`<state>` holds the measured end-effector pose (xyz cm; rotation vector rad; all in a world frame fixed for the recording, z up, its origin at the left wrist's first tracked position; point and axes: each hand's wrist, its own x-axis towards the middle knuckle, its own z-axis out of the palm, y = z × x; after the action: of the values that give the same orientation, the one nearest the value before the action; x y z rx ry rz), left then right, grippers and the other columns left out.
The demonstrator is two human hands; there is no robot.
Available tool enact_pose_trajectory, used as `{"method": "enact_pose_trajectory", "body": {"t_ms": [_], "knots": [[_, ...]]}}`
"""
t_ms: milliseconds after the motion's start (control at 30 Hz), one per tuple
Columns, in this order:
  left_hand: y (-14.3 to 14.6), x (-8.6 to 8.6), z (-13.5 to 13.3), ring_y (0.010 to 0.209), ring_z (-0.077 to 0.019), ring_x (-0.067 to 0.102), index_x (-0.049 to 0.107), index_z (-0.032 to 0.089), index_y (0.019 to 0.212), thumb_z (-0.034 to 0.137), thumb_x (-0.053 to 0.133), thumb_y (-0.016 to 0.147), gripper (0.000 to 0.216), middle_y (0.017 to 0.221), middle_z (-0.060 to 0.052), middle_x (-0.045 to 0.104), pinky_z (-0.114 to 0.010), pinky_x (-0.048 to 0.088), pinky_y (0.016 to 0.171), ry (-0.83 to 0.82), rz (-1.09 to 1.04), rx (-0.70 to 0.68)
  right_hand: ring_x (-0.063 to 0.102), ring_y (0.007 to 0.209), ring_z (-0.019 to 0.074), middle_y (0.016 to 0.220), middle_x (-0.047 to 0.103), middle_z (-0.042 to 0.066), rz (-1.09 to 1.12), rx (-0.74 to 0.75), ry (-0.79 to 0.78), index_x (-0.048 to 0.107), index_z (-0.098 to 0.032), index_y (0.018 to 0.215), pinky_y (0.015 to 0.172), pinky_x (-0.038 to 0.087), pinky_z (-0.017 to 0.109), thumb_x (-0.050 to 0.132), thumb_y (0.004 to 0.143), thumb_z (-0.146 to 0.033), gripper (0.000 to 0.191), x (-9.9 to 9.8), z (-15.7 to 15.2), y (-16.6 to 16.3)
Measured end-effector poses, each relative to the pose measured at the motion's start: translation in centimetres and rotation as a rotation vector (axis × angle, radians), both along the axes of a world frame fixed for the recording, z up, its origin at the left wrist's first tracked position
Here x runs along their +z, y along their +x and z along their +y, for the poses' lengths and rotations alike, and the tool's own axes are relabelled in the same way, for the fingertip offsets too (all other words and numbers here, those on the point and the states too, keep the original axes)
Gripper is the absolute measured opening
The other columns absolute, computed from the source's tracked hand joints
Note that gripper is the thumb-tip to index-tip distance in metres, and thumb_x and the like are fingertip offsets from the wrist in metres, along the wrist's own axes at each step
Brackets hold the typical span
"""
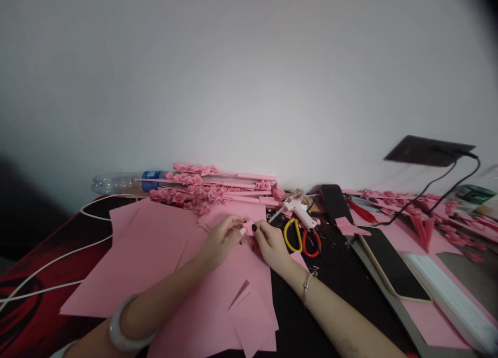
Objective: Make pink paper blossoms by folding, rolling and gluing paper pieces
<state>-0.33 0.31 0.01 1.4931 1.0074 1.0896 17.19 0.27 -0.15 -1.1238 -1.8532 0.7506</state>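
Pink sheets (pixel 148 254) on dk table (pixel 330 275) | white wall (pixel 249 78) behind | L hand (pixel 221 241) + R hand (pixel 272 244) pinch pink piece (pixel 248 227)

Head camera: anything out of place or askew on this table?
The water bottle lies on its side behind the paper flower stems. Pink sheets overlap crookedly under the left hand and right hand, which pinch a small pink piece. Nothing looks spilled.
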Motion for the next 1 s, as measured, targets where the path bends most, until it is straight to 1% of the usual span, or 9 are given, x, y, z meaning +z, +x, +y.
{"method": "enact_pose_trajectory", "body": {"t_ms": [67, 133, 167, 233, 367, 467, 700, 1000], "knots": [[-0.05, 0.19, 0.03, 0.061, -0.0165, 0.067, 0.057, 0.018, 0.092, 0.044, 0.047, 0.090, 0.028, 0.076, -0.004, 0.069, -0.028, 0.053, 0.059, -0.121, -0.028, -0.022, 0.051, 0.050, 0.0120, 0.057, 0.054, -0.003, 0.005, 0.017, -0.009, 0.045, -0.022, 0.071, 0.053, 0.039, 0.021, 0.041, 0.095, -0.022, 0.024, 0.00, -0.02, -0.01], [-0.05, 0.32, 0.10, 0.052, -0.0165, 0.064, 0.056, 0.018, 0.076, 0.050, 0.042, 0.092, 0.038, 0.062, -0.004, 0.066, -0.026, 0.047, 0.050, -0.204, 0.004, -0.032, 0.052, 0.050, 0.0116, 0.057, 0.054, -0.003, 0.004, 0.046, -0.006, 0.045, -0.022, 0.071, 0.053, 0.039, 0.021, 0.041, 0.095, -0.022, 0.024, 0.01, -0.09, -0.05], [-0.04, 0.33, 0.15, 0.049, -0.0164, 0.063, 0.054, 0.018, 0.070, 0.052, 0.041, 0.092, 0.043, 0.058, -0.004, 0.065, -0.026, 0.045, 0.048, -0.224, 0.028, -0.038, 0.052, 0.050, 0.0114, 0.057, 0.054, -0.003, 0.002, 0.060, -0.002, 0.045, -0.022, 0.071, 0.054, 0.039, 0.021, 0.041, 0.095, -0.021, 0.024, 0.02, -0.13, -0.07], [0.01, 0.27, 0.25, 0.045, -0.0156, 0.060, 0.054, 0.018, 0.065, 0.055, 0.040, 0.092, 0.047, 0.052, -0.004, 0.063, -0.026, 0.042, 0.045, -0.231, 0.061, -0.064, 0.051, 0.050, 0.0110, 0.057, 0.054, -0.003, -0.006, 0.079, 0.003, 0.045, -0.021, 0.071, 0.053, 0.039, 0.020, 0.041, 0.095, -0.021, 0.024, 0.02, -0.17, -0.10], [0.06, -0.02, 0.39, 0.043, -0.0145, 0.057, 0.056, 0.018, 0.064, 0.057, 0.042, 0.090, 0.049, 0.051, -0.004, 0.063, -0.025, 0.040, 0.044, -0.213, 0.071, -0.106, 0.051, 0.049, 0.0108, 0.056, 0.054, -0.004, -0.018, 0.091, 0.009, 0.044, -0.021, 0.070, 0.053, 0.039, 0.020, 0.042, 0.095, -0.020, 0.026, 0.07, -0.18, -0.10], [0.09, -0.17, 0.37, 0.044, -0.0142, 0.057, 0.056, 0.018, 0.064, 0.055, 0.044, 0.090, 0.047, 0.053, -0.003, 0.063, -0.025, 0.041, 0.045, -0.196, 0.068, -0.129, 0.050, 0.049, 0.0111, 0.055, 0.053, -0.004, -0.017, 0.090, 0.015, 0.044, -0.022, 0.069, 0.053, 0.039, 0.020, 0.042, 0.095, -0.021, 0.026, 0.19, -0.22, -0.11], [0.18, -0.05, 0.17, 0.044, -0.0134, 0.056, 0.057, 0.018, 0.065, 0.052, 0.049, 0.090, 0.043, 0.052, 0.000, 0.061, -0.024, 0.043, 0.043, -0.182, 0.033, -0.134, 0.050, 0.047, 0.0111, 0.054, 0.053, -0.004, 0.003, 0.089, -0.025, 0.044, -0.022, 0.069, 0.051, 0.040, 0.021, 0.041, 0.096, -0.023, 0.027, 0.28, -0.17, -0.19], [0.12, 0.08, 0.11, 0.045, -0.0132, 0.055, 0.054, 0.018, 0.062, 0.049, 0.046, 0.091, 0.043, 0.051, 0.000, 0.057, -0.025, 0.045, 0.047, -0.145, 0.107, -0.118, 0.051, 0.047, 0.0109, 0.053, 0.053, -0.004, 0.009, 0.091, -0.016, 0.045, -0.022, 0.070, 0.052, 0.039, 0.021, 0.042, 0.096, -0.024, 0.027, 0.19, -0.15, -0.21]]}}
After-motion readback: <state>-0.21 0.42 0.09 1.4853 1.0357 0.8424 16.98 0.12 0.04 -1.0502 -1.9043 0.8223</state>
